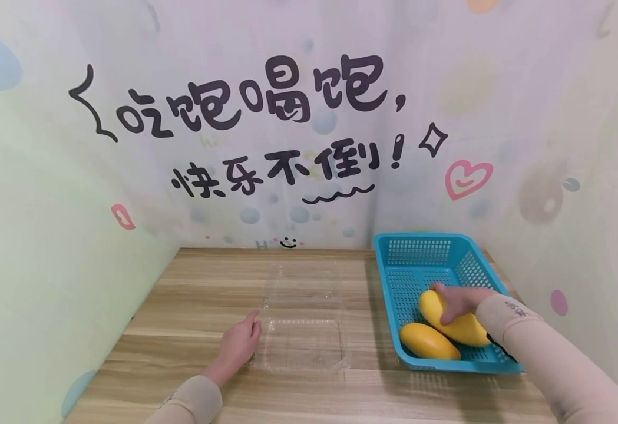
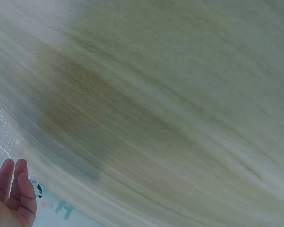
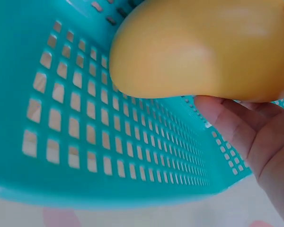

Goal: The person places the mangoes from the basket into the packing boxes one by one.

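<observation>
Two yellow mangoes lie in a blue plastic basket (image 1: 386,294) at the right. My right hand (image 1: 459,303) grips the upper, longer mango (image 1: 465,331), its fingers and thumb spread round the sides. In the right wrist view this mango (image 3: 180,52) fills the upper right, with fingers (image 3: 232,125) along its edge. The other mango (image 1: 429,341) lies just in front of it. On the table, a clear plastic clamshell box (image 1: 303,344) stands with its lid folded back. My left hand (image 1: 240,341) is at the box's left edge, its fingers fairly straight in the left wrist view.
The wood-grain table (image 1: 181,318) runs back to a printed wall (image 1: 287,35) with dark lettering. Side walls close in the left and right. The basket's raised, perforated rim surrounds the mangoes, close to the right wall.
</observation>
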`<state>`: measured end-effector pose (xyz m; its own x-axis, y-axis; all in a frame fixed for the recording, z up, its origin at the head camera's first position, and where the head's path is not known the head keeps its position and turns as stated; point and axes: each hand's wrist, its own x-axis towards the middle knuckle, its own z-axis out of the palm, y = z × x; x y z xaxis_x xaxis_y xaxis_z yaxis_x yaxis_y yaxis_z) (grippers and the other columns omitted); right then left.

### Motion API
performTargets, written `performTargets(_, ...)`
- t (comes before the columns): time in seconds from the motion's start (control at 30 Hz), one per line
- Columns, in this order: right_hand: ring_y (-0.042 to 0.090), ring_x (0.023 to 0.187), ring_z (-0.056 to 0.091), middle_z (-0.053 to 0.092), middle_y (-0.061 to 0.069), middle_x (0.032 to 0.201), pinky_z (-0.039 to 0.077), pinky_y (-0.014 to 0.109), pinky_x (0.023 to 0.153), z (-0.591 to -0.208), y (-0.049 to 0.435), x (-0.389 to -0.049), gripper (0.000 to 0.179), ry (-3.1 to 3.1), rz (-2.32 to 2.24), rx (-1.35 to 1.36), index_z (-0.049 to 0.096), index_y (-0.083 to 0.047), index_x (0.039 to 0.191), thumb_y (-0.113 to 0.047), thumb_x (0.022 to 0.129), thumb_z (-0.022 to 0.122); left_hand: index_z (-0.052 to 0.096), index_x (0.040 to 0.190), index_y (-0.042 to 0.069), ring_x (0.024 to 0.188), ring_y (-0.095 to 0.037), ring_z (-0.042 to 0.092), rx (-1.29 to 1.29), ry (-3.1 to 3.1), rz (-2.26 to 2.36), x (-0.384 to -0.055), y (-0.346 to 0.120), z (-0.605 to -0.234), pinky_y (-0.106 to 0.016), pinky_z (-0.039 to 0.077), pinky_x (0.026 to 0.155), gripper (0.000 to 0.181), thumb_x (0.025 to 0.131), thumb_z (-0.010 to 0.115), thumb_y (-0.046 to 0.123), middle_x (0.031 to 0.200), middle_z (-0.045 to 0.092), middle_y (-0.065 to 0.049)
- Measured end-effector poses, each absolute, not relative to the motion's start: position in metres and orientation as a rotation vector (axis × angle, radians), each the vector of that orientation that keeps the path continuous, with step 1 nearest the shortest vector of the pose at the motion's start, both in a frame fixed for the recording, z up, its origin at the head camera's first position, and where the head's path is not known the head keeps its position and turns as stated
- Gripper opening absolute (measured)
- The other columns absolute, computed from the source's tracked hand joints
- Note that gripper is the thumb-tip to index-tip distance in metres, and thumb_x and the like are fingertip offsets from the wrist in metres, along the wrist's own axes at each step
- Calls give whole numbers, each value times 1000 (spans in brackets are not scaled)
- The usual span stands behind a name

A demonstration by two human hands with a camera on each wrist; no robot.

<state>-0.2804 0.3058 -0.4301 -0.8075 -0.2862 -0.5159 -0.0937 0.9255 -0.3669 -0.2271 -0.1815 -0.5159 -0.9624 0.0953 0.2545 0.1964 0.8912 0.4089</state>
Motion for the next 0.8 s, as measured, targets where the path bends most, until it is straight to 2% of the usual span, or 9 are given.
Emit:
performTargets(0.2, 35, 98, 43, 43, 26, 121, 38, 53, 81, -418, 306, -287, 85, 2526, -447, -247, 18, -1, 138, -21, 72, 68, 52, 124, 0, 40, -7, 28, -215, -2863, -687, -225, -181, -513, -22, 25, 39, 36, 93, 47, 17, 47, 33, 7)
performTargets(0.47, 32, 89, 48, 50, 20, 106, 43, 48, 73, -392, 304, -296, 87, 2588, -420, -292, 14, 2, 138, -28, 75, 66, 51, 125, -1, 40, -7, 27, -222, -2869, -695, -224, -181, -512, -22, 24, 39, 37, 94, 46, 17, 47, 33, 7)
performTargets(0.8, 35, 94, 48, 43, 29, 120, 44, 50, 76, -360, 295, -303, 90, 2646, -369, -354, 11, 8, 139, -32, 78, 64, 53, 123, -1, 40, -6, 27, -235, -2851, -653, -224, -180, -513, -21, 24, 39, 34, 93, 48, 15, 47, 32, 7)
